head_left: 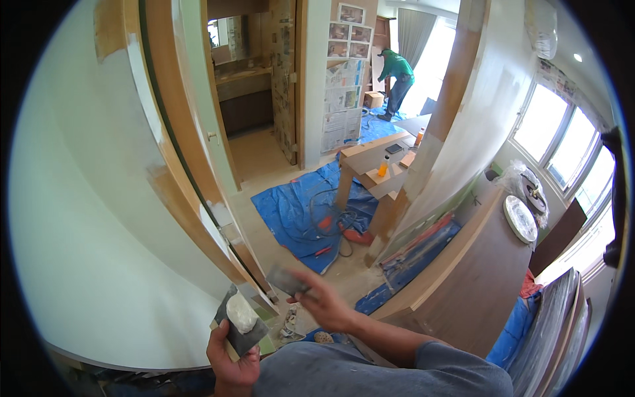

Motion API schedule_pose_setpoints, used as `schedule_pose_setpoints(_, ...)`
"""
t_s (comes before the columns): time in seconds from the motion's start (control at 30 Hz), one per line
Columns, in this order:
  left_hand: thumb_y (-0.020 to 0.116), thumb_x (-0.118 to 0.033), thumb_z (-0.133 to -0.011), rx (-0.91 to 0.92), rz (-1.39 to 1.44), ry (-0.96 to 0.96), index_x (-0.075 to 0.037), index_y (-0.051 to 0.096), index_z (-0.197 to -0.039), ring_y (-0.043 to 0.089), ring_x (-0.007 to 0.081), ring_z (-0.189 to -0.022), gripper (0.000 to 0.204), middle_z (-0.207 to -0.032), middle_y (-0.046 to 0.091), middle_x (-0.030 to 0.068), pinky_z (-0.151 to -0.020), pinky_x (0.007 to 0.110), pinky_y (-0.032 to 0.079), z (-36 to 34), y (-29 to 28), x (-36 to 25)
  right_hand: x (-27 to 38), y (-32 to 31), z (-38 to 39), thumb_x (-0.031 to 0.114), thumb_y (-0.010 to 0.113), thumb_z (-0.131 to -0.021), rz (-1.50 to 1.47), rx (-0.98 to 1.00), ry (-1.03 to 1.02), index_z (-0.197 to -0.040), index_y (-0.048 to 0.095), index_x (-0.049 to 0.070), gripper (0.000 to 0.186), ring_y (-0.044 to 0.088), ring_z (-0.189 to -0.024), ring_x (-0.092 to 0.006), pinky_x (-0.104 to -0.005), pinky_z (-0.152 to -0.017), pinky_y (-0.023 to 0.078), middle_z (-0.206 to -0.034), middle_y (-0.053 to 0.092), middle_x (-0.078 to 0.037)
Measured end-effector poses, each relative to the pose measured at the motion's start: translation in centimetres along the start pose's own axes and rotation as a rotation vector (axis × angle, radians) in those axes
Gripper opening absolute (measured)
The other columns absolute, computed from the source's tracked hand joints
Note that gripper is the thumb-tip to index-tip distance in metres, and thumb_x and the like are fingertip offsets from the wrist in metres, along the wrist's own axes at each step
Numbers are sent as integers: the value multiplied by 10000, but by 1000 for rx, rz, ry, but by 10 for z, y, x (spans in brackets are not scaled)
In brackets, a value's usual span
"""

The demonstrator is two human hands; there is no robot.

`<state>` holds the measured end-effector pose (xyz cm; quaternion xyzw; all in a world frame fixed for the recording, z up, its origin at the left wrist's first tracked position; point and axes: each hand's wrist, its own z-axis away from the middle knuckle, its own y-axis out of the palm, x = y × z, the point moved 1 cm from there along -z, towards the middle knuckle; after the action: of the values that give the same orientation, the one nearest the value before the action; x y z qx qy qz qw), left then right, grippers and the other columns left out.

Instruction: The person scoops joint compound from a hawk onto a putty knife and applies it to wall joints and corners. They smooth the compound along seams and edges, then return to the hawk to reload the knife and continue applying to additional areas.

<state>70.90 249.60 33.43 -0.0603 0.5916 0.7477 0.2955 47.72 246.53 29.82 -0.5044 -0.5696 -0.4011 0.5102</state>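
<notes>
The left grip point(233, 362) is closed round a dark plate point(247, 341), whose pale lump point(242, 313) could slide off if tilted. Ahead and rightward, the right grip point(325, 304) clasps a blurred grey tool point(284, 280); the wooden frame point(162, 53) leftward could block a swing, and rumpled blue tarp point(283, 210) lies beyond.

Left hand point(234, 365) holds a dark flat plate point(249, 341) bearing a lump of white paste point(242, 313). Right hand point(327, 304), beside it, grips a grey flat blade point(286, 281); blade blurred. Beyond: blue tarp point(281, 210) on the floor point(354, 263), next to a table point(362, 163) carrying an orange bottle point(383, 168). Further back, a person in a green top point(397, 67) bends near a cardboard box point(374, 100).
</notes>
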Motion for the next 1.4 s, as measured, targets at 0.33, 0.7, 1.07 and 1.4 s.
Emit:
schedule_pose_setpoints(0.33, 401, -221, -1045, 189, -389, -228, 31, 576, -1254, 670, 129, -833, 371, -1078, 678, 96, -508, 249, 535, 6, 21, 33, 16, -46, -4, 444, 618, -1042, -1017, 175, 281, -1242, 604, 99, 399, 708, -736, -108, -260, -459, 491, -978, 719, -9)
schedule_pose_setpoints(0.7, 433, -296, -1038, 97, 138, -133, 12, 565, -1312, 523, 207, -490, 432, -800, 644, 171, -375, 273, 451, -12, 35, 54, 2, -157, -4, 223, 660, -1021, -629, 64, 479, -1350, 598, 36, 383, 718, -944, -171, -351, -739, 576, -1131, 727, -69)
schedule_pose_setpoints(1.07, 549, -234, -1039, 84, -98, -625, -22, 502, -1382, 670, 269, -589, 406, -934, 698, 173, -463, 355, 542, 11, 20, 94, 1, -163, 19, 543, 394, -1080, -1223, 124, 253, -1592, 359, 81, 691, 497, -1407, -437, -686, -1051, 472, -1579, 454, -184)
schedule_pose_setpoints(1.4, 505, -245, -1060, 173, -53, -482, 6, 573, -1286, 721, 236, -733, 345, -1026, 718, 146, -576, 338, 578, 51, -15, 46, 35, -90, 40, 418, 517, -988, -916, 161, 81, -1543, 406, 157, 623, 485, -1419, -412, -699, -1056, 444, -1552, 477, -161)
